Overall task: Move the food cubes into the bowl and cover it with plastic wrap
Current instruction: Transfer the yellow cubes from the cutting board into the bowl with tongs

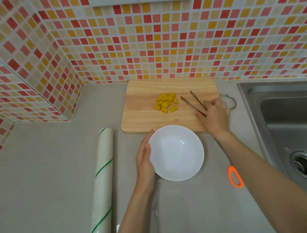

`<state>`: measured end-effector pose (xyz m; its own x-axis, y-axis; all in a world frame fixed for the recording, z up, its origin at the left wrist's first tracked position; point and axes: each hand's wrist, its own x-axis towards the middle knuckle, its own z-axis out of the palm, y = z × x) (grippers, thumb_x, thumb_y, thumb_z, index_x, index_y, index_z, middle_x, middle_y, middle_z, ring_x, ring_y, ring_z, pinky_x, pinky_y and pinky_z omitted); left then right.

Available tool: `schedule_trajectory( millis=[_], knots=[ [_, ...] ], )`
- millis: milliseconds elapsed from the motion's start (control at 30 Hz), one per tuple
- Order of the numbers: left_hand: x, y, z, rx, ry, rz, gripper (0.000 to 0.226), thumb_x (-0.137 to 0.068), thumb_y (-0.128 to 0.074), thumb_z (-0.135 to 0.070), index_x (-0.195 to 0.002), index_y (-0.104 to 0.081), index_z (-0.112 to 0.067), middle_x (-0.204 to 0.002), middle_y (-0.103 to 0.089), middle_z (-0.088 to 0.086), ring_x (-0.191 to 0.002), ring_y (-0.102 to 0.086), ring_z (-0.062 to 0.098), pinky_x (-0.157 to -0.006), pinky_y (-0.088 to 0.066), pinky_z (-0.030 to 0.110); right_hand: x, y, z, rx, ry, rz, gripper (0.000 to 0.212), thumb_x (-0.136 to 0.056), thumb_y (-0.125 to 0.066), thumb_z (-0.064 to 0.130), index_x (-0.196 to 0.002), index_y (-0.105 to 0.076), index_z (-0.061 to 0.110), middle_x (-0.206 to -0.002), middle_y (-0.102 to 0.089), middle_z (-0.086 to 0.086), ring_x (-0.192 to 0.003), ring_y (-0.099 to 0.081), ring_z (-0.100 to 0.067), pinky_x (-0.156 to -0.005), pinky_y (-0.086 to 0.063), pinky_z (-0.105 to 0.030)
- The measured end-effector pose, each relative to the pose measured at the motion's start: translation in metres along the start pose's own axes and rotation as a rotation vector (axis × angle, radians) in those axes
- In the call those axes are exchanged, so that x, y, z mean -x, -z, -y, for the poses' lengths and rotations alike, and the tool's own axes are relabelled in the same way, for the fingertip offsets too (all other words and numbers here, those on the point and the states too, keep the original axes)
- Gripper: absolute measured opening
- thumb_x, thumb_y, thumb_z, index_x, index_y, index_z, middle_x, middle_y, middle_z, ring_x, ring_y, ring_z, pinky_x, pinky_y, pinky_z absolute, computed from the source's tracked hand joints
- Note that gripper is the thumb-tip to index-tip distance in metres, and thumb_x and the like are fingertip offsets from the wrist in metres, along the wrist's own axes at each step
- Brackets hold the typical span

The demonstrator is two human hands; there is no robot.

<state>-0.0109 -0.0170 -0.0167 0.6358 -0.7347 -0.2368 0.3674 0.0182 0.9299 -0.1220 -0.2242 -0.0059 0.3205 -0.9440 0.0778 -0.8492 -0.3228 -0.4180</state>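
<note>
Several yellow food cubes (166,103) lie in a heap on a wooden cutting board (141,115) at the back of the counter. A white bowl (176,152) stands empty in front of the board. My left hand (143,158) rests flat against the bowl's left rim. My right hand (214,115) is on the board's right end, fingers closed around metal tongs (193,102) whose open tips point toward the cubes, a short gap away. A roll of plastic wrap (101,179) with green stripes lies left of the bowl.
A steel sink (288,120) with a drain is sunk into the counter at the right. An orange ring-shaped tool (235,176) lies on the counter beside my right forearm. The tiled wall stands just behind the board and juts out at the left.
</note>
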Motion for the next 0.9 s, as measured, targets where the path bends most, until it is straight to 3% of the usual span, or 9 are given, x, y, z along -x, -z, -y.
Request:
schedule_trajectory(
  millis=[133, 267, 400, 533, 800, 900],
  knots=[
    [-0.003, 0.001, 0.001, -0.011, 0.011, 0.030, 0.030, -0.096, -0.041, -0.033, -0.113, -0.063, -0.044, -0.122, -0.064, -0.024, -0.118, -0.058, 0.004, -0.094, -0.050, 0.028, -0.006, -0.005, 0.002, -0.118, 0.028, -0.068, 0.033, -0.086, -0.059, 0.021, -0.118, -0.062, 0.015, -0.109, -0.056, -0.017, -0.107, -0.049, -0.035, -0.091, -0.036, -0.038],
    [-0.004, 0.004, 0.001, -0.023, 0.018, 0.038, 0.036, -0.099, -0.033, -0.027, -0.113, -0.062, -0.044, -0.118, -0.065, -0.028, -0.112, -0.060, -0.002, -0.084, -0.054, 0.017, -0.008, -0.007, 0.008, -0.288, 0.191, 0.043, 0.037, -0.087, -0.059, 0.016, -0.124, -0.059, 0.015, -0.102, -0.054, -0.015, -0.093, -0.055, -0.028, -0.078, -0.039, -0.027],
    [-0.005, 0.002, 0.002, -0.014, 0.019, 0.047, 0.035, -0.098, -0.034, -0.029, -0.115, -0.061, -0.043, -0.122, -0.064, -0.023, -0.116, -0.059, 0.002, -0.090, -0.053, 0.020, -0.015, -0.009, 0.012, -0.161, 0.258, 0.066, 0.039, -0.088, -0.058, 0.021, -0.127, -0.056, 0.016, -0.105, -0.055, -0.012, -0.093, -0.056, -0.029, -0.074, -0.043, -0.031],
    [-0.003, 0.003, 0.003, -0.008, 0.031, 0.060, 0.035, -0.098, -0.034, -0.029, -0.116, -0.061, -0.043, -0.122, -0.064, -0.023, -0.114, -0.060, 0.001, -0.080, -0.053, 0.016, -0.022, -0.011, 0.017, -0.073, 0.277, 0.089, 0.035, -0.089, -0.056, 0.024, -0.123, -0.060, 0.020, -0.103, -0.058, -0.012, -0.093, -0.057, -0.033, -0.074, -0.043, -0.035],
    [-0.006, 0.005, 0.002, -0.042, 0.015, 0.065, 0.030, -0.098, -0.038, -0.032, -0.117, -0.059, -0.043, -0.120, -0.064, -0.026, -0.114, -0.059, -0.002, -0.081, -0.053, 0.016, -0.003, -0.003, 0.010, -0.284, 0.260, 0.034, 0.030, -0.087, -0.061, 0.017, -0.116, -0.065, 0.016, -0.092, -0.060, -0.010, -0.082, -0.058, -0.026, -0.065, -0.039, -0.028],
    [-0.007, 0.007, 0.002, -0.023, 0.000, 0.051, 0.033, -0.101, -0.032, -0.025, -0.119, -0.057, -0.038, -0.123, -0.063, -0.022, -0.111, -0.060, -0.003, -0.078, -0.053, 0.014, 0.029, 0.015, 0.009, -0.419, 0.345, 0.013, 0.030, -0.085, -0.063, 0.012, -0.115, -0.065, 0.012, -0.083, -0.053, -0.002, -0.075, -0.055, -0.013, -0.066, -0.041, -0.021]
  ],
)
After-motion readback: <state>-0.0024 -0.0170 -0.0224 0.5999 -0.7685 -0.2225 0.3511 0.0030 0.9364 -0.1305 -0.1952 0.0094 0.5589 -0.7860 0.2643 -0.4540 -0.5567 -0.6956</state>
